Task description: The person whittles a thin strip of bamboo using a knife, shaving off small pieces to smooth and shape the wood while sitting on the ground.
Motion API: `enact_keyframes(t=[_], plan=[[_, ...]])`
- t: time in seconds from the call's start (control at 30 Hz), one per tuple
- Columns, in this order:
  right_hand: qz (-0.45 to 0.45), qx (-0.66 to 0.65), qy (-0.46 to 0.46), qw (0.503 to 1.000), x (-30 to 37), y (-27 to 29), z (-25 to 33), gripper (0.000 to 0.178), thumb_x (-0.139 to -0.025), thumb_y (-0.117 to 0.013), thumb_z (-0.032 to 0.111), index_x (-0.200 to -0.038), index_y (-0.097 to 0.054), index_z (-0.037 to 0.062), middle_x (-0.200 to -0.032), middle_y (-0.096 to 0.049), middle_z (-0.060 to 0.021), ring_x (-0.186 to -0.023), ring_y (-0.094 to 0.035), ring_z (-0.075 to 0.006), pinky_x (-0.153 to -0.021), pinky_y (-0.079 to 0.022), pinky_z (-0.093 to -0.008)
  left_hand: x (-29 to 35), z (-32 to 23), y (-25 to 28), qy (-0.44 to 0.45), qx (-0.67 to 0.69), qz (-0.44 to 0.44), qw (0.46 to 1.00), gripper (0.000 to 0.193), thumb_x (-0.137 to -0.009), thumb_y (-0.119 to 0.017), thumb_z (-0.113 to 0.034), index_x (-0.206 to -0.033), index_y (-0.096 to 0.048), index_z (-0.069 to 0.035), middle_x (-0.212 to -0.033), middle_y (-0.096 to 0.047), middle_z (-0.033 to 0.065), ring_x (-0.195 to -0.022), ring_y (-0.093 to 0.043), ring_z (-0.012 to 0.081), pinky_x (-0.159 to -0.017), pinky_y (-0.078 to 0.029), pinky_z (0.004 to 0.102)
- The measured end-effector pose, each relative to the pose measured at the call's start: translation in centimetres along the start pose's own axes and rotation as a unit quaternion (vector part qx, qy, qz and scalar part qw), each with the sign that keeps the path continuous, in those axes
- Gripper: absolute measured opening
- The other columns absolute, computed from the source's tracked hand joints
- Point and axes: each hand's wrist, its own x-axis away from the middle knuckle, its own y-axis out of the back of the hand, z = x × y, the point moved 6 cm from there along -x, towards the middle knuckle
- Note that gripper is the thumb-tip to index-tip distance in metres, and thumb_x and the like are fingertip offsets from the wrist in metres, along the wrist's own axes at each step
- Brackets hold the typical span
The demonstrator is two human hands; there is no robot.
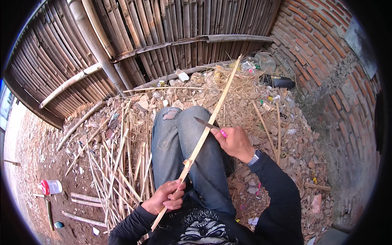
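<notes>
A single head-worn fisheye camera is looking steeply down and forward over the wearer's own body. The black shirt with a pale printed figure (204,230) is filling the bottom centre, close below the lens, and the faded blue denim trousers (172,143) are extending from it toward the middle of the frame. The bare left hand (168,197), lower centre, and bare right hand (235,143), right of centre, are appearing at close range. The brown rubble-strewn ground (296,165) is lying lower and farther away. The brown bamboo-slat wall (179,22) is spanning the top, farther off, while the reddish brick wall (316,49) is bowing along the right. Dark, rounded corners are bounding the wide field.
</notes>
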Motion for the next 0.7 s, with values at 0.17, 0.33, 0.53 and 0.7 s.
enact_keyframes(t=[0.17, 0.33, 0.53, 0.7], plan=[[-0.028, -0.005, -0.021, 0.999, -1.0, -0.2, 0.0, 0.07, -0.102, -0.051, 0.059, -0.061, -0.062, 0.0026, -0.051, -0.055, -0.0224, -0.052, -0.061, -0.0433, -0.051, -0.048, -0.0512, 0.2, -0.4, 0.0, -0.008, -0.043, -0.02, 0.999, 0.029, -0.113, -0.041, -0.033, -0.094, -0.047, -0.011, -0.056, -0.029, -0.0061, -0.039, -0.027, 0.0057, -0.039, -0.025, 0.0244], [-0.06, -0.001, -0.115, 0.992, -2.3, 3.1, -6.3, 0.073, -0.105, -0.048, 0.056, -0.062, -0.062, -0.0013, -0.054, -0.054, -0.0241, -0.051, -0.058, -0.0435, -0.05, -0.041, -0.0511, -0.6, -0.8, -0.5, -0.019, -0.115, -0.018, 0.993, 0.031, -0.113, -0.041, -0.033, -0.095, -0.049, -0.01, -0.057, -0.028, -0.0053, -0.041, -0.027, 0.0069, -0.04, -0.026, 0.0255], [0.06, 0.018, 0.059, 0.996, 5.0, -1.0, 6.0, 0.059, -0.1, -0.06, 0.049, -0.063, -0.057, 0.0039, -0.052, -0.054, -0.0207, -0.049, -0.058, -0.0436, -0.048, -0.044, -0.0509, -0.8, -0.5, 0.3, -0.071, -0.256, -0.081, 0.961, 0.035, -0.114, -0.036, -0.036, -0.102, -0.05, -0.006, -0.06, -0.028, -0.0024, -0.045, -0.028, 0.0089, -0.043, -0.025, 0.0263], [0.016, 0.004, -0.056, 0.998, 1.7, 0.5, 0.1, 0.064, -0.103, -0.055, 0.051, -0.06, -0.057, 0.0038, -0.051, -0.054, -0.0221, -0.051, -0.06, -0.0438, -0.048, -0.045, -0.0504, -1.1, -0.1, -0.1, -0.081, -0.272, -0.075, 0.956, 0.034, -0.114, -0.036, -0.036, -0.102, -0.049, -0.007, -0.06, -0.028, -0.0026, -0.046, -0.028, 0.0089, -0.043, -0.025, 0.0264]])
